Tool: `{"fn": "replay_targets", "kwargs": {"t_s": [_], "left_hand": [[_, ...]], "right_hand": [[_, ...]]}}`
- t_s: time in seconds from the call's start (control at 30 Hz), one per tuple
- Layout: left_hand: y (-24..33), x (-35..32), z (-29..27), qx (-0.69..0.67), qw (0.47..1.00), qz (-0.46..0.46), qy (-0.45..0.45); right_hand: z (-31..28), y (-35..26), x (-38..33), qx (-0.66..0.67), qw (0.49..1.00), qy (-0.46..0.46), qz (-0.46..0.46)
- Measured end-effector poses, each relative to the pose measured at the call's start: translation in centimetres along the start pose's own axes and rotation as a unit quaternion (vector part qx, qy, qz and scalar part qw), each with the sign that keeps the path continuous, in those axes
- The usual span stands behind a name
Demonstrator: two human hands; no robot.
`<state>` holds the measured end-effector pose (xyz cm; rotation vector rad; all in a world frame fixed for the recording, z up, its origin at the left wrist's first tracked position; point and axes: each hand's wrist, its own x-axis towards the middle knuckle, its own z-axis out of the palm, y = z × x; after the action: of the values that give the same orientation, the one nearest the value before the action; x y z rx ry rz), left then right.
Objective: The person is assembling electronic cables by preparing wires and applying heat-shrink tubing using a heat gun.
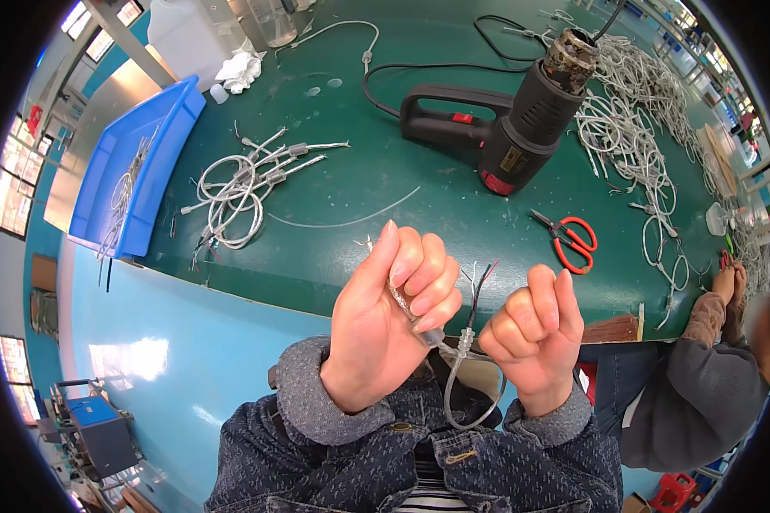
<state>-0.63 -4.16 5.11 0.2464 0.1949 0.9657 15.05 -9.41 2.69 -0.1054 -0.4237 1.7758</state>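
My left hand (395,312) is closed around a grey cable (450,402) near one end. Braided shielding shows along its fingers, and a grey cylindrical sleeve (430,336) sticks out below them. The cable loops down and back up to a clear ribbed strain relief (465,344), above which loose black, red and white wires (479,286) fan out between my hands. Beside that end, my right hand (535,329) is curled with the fingertips toward the thumb; whatever it may hold is hidden. Scissors (571,244) with red handles lie on the green table (334,244) beyond it.
Several grey cables (239,184) lie at left beside a blue tray (158,162) holding more. A black heat gun (526,120) stands at the back, its cord trailing away. Tangled cables (633,128) pile at right, near another person (701,393) at the table.
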Motion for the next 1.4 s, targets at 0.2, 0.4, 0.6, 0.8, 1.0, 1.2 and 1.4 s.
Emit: {"fn": "replay_targets", "kwargs": {"t_s": [0.2, 0.4, 0.6, 0.8, 1.0, 1.2, 1.4], "left_hand": [[0.7, -0.5, 0.5, -0.007, 1.000, -0.018, 0.002], [3.9, -3.5, 3.2, 0.704, 0.696, 0.115, -0.082], [0.9, -1.0, 1.0, 0.844, 0.515, 0.129, -0.075], [-0.5, -0.1, -0.4, 0.831, 0.539, 0.090, -0.099], [-0.4, 0.2, -0.6, 0.761, 0.636, 0.074, -0.103], [-0.7, -0.2, -0.9, 0.754, 0.641, 0.129, -0.070], [-1.0, -0.3, -0.7, 0.734, 0.656, 0.161, -0.068]], "right_hand": [[0.2, -0.1, 0.0, 0.006, 1.000, -0.008, 0.000], [0.9, -0.2, -0.5, -0.137, 0.990, 0.028, -0.019], [2.4, 1.5, -0.1, -0.647, 0.749, 0.085, -0.118], [1.1, 1.4, 0.2, -0.712, 0.663, 0.153, -0.174], [0.1, 0.9, -0.1, -0.719, 0.625, 0.154, -0.262], [0.3, 0.8, -0.1, -0.725, 0.617, 0.165, -0.256], [-0.2, 0.6, -0.4, -0.726, 0.607, 0.133, -0.294]]}}
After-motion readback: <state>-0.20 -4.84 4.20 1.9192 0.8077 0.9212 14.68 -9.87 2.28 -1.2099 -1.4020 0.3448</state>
